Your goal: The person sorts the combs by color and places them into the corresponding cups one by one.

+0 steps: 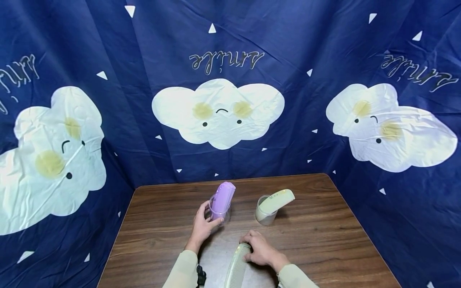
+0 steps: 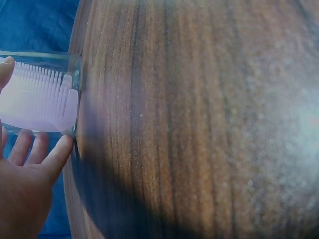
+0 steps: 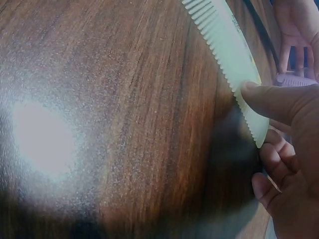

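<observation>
My left hand (image 1: 203, 226) grips a clear cup (image 1: 227, 216) from its near left side, thumb on one side and fingers round the other. Inside that cup a purple comb (image 1: 222, 198) leans with its upper end above the rim; in the left wrist view its teeth show through the wall. Between thumb and fingers, my right hand (image 1: 261, 251) pinches one end of a pale green comb (image 1: 237, 266), whose other end points towards me and runs out of the head view. The right wrist view shows the thumb flat on this comb (image 3: 239, 59).
A second clear cup (image 1: 265, 218) stands to the right on the wooden table (image 1: 309, 244), holding a pale yellow-green comb (image 1: 277, 201) that leans right over its rim. Dark blue cloth (image 1: 302, 120) with white clouds hangs behind and along both sides.
</observation>
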Tool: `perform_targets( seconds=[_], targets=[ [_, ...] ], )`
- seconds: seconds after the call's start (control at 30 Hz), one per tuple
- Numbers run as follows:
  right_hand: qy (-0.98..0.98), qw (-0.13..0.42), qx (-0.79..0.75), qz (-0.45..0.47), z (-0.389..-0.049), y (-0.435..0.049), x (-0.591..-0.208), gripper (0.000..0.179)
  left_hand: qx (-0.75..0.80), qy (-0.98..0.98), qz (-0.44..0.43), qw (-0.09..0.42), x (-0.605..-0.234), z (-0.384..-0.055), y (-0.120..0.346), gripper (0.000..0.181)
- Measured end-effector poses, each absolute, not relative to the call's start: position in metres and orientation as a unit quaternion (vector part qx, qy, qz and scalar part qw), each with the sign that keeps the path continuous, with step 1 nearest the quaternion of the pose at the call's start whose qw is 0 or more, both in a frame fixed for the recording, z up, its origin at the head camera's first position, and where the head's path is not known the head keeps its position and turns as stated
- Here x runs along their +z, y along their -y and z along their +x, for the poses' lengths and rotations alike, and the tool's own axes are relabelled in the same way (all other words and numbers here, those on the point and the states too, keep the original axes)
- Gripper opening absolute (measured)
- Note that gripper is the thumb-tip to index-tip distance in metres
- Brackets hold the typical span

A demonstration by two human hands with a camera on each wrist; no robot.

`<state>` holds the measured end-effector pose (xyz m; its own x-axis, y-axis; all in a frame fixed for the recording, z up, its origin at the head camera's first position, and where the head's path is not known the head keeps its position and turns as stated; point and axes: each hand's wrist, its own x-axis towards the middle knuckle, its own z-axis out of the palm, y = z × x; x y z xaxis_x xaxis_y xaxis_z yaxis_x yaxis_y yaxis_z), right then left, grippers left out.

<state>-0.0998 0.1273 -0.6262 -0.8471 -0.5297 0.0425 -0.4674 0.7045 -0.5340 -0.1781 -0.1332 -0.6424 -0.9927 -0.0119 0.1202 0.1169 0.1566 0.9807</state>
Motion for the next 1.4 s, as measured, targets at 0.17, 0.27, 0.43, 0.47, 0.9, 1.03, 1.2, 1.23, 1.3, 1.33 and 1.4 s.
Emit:
perform_targets(
  seconds=[0.17,0.27,0.43,0.47,0.9,1.03,1.2,1.23,1.3,1.33,1.4],
  targets=[
    [-0.922,0.061,-0.281,-0.259,-0.102,-0.128,-0.627,0.044,-0.649,0.758,-0.035,0.057,-0.642,-0.178,0.132,0.087],
    [-0.921,0.059,-0.292,-0.253,-0.103,-0.128,-0.628,0.043,-0.648,0.758,-0.037,0.063,-0.642,-0.177,0.132,0.086],
    [-0.911,0.063,-0.326,-0.243,-0.105,-0.130,-0.629,0.040,-0.647,0.758,-0.038,0.066,-0.642,-0.177,0.132,0.085],
    [-0.909,0.066,-0.333,-0.239,-0.105,-0.131,-0.630,0.039,-0.647,0.759,-0.037,0.066,-0.641,-0.177,0.132,0.086],
    [-0.891,0.042,-0.372,-0.257,-0.105,-0.136,-0.621,0.038,-0.652,0.756,-0.026,0.050,-0.638,-0.175,0.132,0.087],
    [-0.887,0.037,-0.389,-0.247,-0.106,-0.137,-0.617,0.035,-0.652,0.757,-0.023,0.046,-0.638,-0.176,0.131,0.087],
    [-0.863,0.073,-0.450,-0.219,-0.107,-0.139,-0.611,0.026,-0.650,0.758,-0.028,0.052,-0.640,-0.177,0.132,0.086],
    [-0.856,0.085,-0.464,-0.213,-0.107,-0.139,-0.610,0.025,-0.651,0.757,-0.027,0.052,-0.640,-0.177,0.132,0.086],
    [-0.840,0.112,-0.492,-0.198,-0.107,-0.140,-0.608,0.023,-0.652,0.756,-0.025,0.051,-0.640,-0.177,0.132,0.086],
    [-0.835,0.121,-0.501,-0.193,-0.107,-0.140,-0.606,0.022,-0.653,0.756,-0.023,0.048,-0.640,-0.177,0.132,0.086],
    [-0.831,0.130,-0.508,-0.185,-0.108,-0.141,-0.603,0.021,-0.653,0.756,-0.023,0.045,-0.640,-0.177,0.131,0.086]
  ],
)
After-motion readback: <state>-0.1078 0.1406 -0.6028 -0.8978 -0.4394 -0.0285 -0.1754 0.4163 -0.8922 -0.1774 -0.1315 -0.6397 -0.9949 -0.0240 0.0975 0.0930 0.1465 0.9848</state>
